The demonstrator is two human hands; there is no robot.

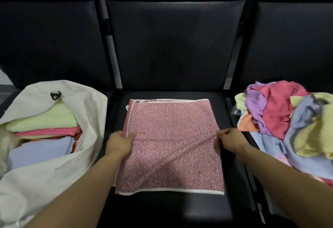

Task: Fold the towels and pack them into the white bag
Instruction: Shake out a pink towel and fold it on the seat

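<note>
The left hand [119,143] and right hand [231,140] are each pinching a side edge of the pink speckled terry towel [171,146] lying on the black padded seat [207,215] (mid-fold, seemingly), probably needing another fold before going into the white fabric bag [36,173].

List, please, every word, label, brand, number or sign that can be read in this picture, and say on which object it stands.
No text can be read anywhere in this view.
Speckled pink towel: some red marks on the far border, too blurred to say if they are letters.
White bag: no print visible, only a small black clip without lettering.
Folded towels in the bag and loose pile: plain, no labels visible.
</note>
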